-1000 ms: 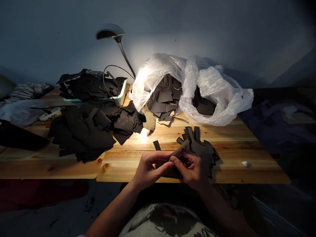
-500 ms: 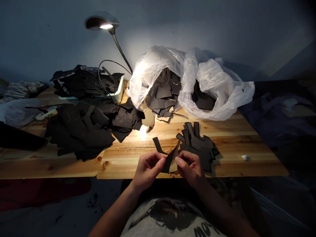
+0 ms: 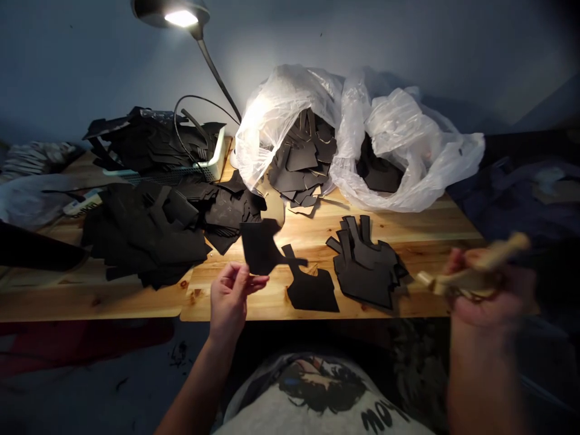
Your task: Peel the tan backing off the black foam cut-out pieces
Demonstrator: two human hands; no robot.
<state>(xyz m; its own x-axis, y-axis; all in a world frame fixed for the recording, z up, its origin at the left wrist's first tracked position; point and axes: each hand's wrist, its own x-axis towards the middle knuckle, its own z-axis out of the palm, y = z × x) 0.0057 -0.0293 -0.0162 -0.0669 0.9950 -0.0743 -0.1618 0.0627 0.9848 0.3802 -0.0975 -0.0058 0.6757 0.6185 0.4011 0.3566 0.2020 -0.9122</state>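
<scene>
My left hand (image 3: 231,296) pinches the lower corner of a flat black cut piece (image 3: 260,246), raised above the table's front part. Another black piece (image 3: 312,291) lies flat on the wood just right of it. Farther right rests a fanned pile of black pieces (image 3: 369,266). My right hand (image 3: 489,296), blurred by motion, is out past that pile. Its fingers are closed round crumpled tan sheet material (image 3: 484,269), whose exact form is smeared.
Two white plastic bags (image 3: 290,90) (image 3: 408,127) with black pieces stand at the back of the wooden table (image 3: 254,302). Black stacks (image 3: 145,235), a filled basket (image 3: 220,160) and a lit lamp (image 3: 181,18) are at the left. A dark tube (image 3: 40,251) juts in.
My hands have moved apart, the left with a black piece, the right far out with tan material. One black piece now lies flat between them. The view has shifted slightly.
</scene>
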